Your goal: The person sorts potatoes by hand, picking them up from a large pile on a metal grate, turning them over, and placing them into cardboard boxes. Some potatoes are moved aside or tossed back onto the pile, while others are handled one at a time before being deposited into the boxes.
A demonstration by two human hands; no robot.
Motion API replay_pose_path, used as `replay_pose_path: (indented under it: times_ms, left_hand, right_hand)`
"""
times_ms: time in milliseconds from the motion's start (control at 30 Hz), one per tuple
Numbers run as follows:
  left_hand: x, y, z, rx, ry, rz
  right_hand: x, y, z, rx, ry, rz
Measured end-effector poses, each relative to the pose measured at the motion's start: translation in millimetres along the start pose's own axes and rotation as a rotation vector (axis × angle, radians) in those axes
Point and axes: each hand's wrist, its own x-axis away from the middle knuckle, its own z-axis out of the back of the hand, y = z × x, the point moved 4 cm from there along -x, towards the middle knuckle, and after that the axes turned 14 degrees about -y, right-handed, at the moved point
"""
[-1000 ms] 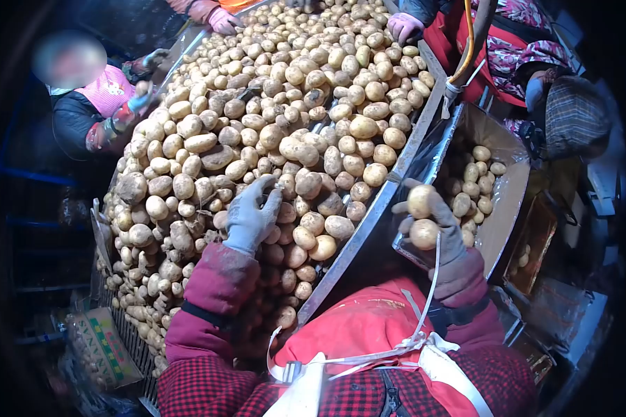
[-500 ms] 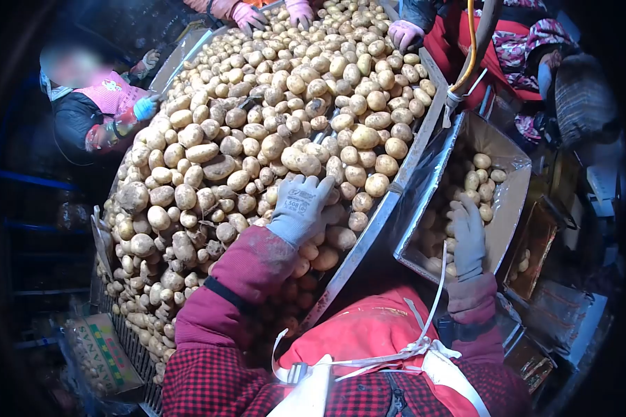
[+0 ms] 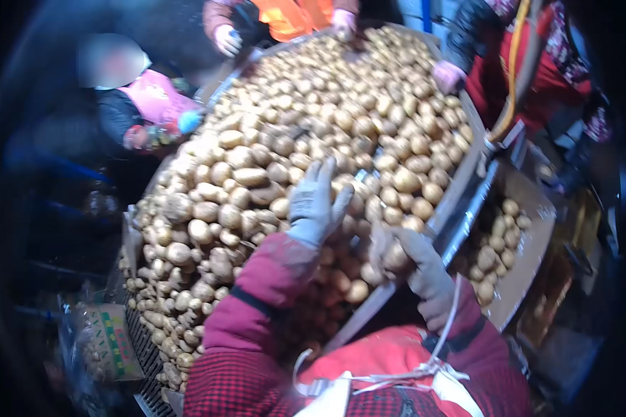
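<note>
A large heap of pale brown potatoes (image 3: 257, 201) covers the sorting table in front of me. My left hand (image 3: 313, 208), in a grey glove, rests over the middle of the heap with fingers stretched and thumb apart, holding nothing I can see. Near the table's right rim, my gloved right hand (image 3: 426, 267) is closed around a single potato (image 3: 396, 257); motion blurs its fingers. To the right of that hand stands a lined cardboard box (image 3: 532, 257) with potatoes inside.
The table's metal rim (image 3: 459, 208) runs between heap and box. A printed potato bag (image 3: 108, 340) stands at lower left. Co-workers stand around the far side, among them one in a pink bib (image 3: 156, 97). An orange hose (image 3: 513, 76) hangs beside a post at upper right.
My right hand has come out of the box to the table's rim and now holds a potato. My left hand's fingers have stretched out. The view has shifted.
</note>
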Motion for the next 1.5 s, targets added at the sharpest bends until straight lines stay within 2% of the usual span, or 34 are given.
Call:
replay_pose_path:
  times_ms: [33, 67, 100, 133, 167, 233, 300, 367, 433, 467, 533, 567, 633, 667, 700, 733, 767, 833, 900, 933, 967, 1000, 1167, 1333, 1433, 1500]
  left_hand:
    - [-12.5, -29.2, -10.8, -0.032, -0.036, 0.099]
    - [-24.3, -46.1, -19.0, -0.068, -0.217, 0.260]
    - [-30.7, -57.7, -27.3, -0.088, -0.394, 0.431]
    - [-33.6, -60.8, -31.4, -0.099, -0.368, 0.440]
    - [-36.4, -62.2, -34.7, -0.102, -0.353, 0.443]
    - [-41.2, -53.0, -24.4, -0.011, -0.400, 0.480]
    - [-42.8, -57.8, -25.4, -0.026, -0.336, 0.479]
    - [-40.8, -56.0, -23.9, -0.012, -0.376, 0.463]
    - [-33.6, -54.0, -23.7, -0.010, -0.370, 0.438]
    - [-29.4, -52.8, -24.9, 0.009, -0.362, 0.410]
    - [-23.0, -51.9, -21.0, 0.099, -0.383, 0.377]
    - [-17.7, -45.9, -18.8, 0.098, -0.379, 0.379]
    - [-3.4, -26.9, -9.6, 0.486, -0.235, 0.328]
    - [0.5, -4.1, 4.8, 0.471, -0.324, 0.313]
    - [7.7, 11.9, 1.3, 0.665, -0.292, 0.296]
    - [11.4, 32.6, 2.8, 0.770, -0.213, 0.170]
    - [16.0, 39.9, -20.4, 0.824, -0.231, 0.144]
    - [27.6, 73.2, -15.6, 0.662, -0.141, -0.076]
    - [35.9, 92.9, -21.4, 0.546, -0.186, -0.269]
    - [38.7, 98.7, -32.0, 0.503, -0.169, -0.346]
    - [41.9, 105.8, -35.4, 0.459, -0.153, -0.422]
    - [49.7, 108.1, -41.1, 0.438, -0.200, -0.353]
    - [58.8, 109.5, -24.2, 0.454, -0.219, -0.322]
    - [66.8, 104.5, -18.3, 0.489, -0.249, -0.310]
    - [71.8, 91.0, -17.7, 0.536, -0.204, -0.348]
    - [76.8, 84.6, -12.5, 0.499, -0.234, -0.316]
  right_hand:
    - [-0.5, -7.9, -7.3, 0.095, 0.014, 0.007]
    - [3.0, 16.4, 21.5, 0.258, 0.232, 0.072]
    - [1.9, 7.3, 13.9, -0.014, 0.182, -0.080]
    - [3.8, 25.3, 32.7, -0.115, 0.062, 0.077]
    - [8.0, 34.8, 51.5, -0.079, 0.063, 0.068]
    - [8.9, 25.7, 37.9, -0.007, 0.175, 0.043]
    - [9.4, 28.8, 45.2, -0.009, 0.158, 0.049]
    - [10.0, 32.3, 48.9, -0.012, 0.149, 0.058]
    - [13.1, 28.4, 49.8, 0.321, 0.194, 0.125]
    - [13.8, 26.6, 49.6, 0.323, 0.193, 0.127]
    - [16.1, 28.9, 54.2, 0.022, 0.238, 0.043]
    - [16.3, 29.5, 56.0, 0.024, 0.233, 0.043]
    - [18.1, 36.9, 65.7, -0.047, 0.261, 0.001]
    - [19.1, 38.1, 72.7, -0.074, 0.120, -0.046]
    - [15.6, 38.2, 71.8, -0.069, 0.115, -0.046]
    - [13.0, 38.6, 69.2, -0.113, 0.131, -0.023]
    - [11.6, 39.6, 65.2, -0.157, 0.149, -0.002]
    - [10.6, 32.7, 51.7, -0.106, 0.132, 0.052]
    - [9.0, 42.3, 56.5, -0.335, 0.001, 0.053]
    - [13.1, 44.8, 62.5, -0.213, 0.037, 0.113]
    - [16.5, 50.1, 63.8, -0.311, 0.053, 0.129]
    - [19.1, 49.8, 65.1, -0.379, 0.084, 0.118]
    - [20.7, 52.9, 70.9, -0.521, 0.139, 0.078]
    - [10.2, 36.6, 50.1, -0.359, 0.126, 0.116]
    - [7.6, 38.3, 58.2, -0.362, 0.059, 0.102]
    - [5.7, 35.4, 52.5, -0.321, 0.087, 0.144]
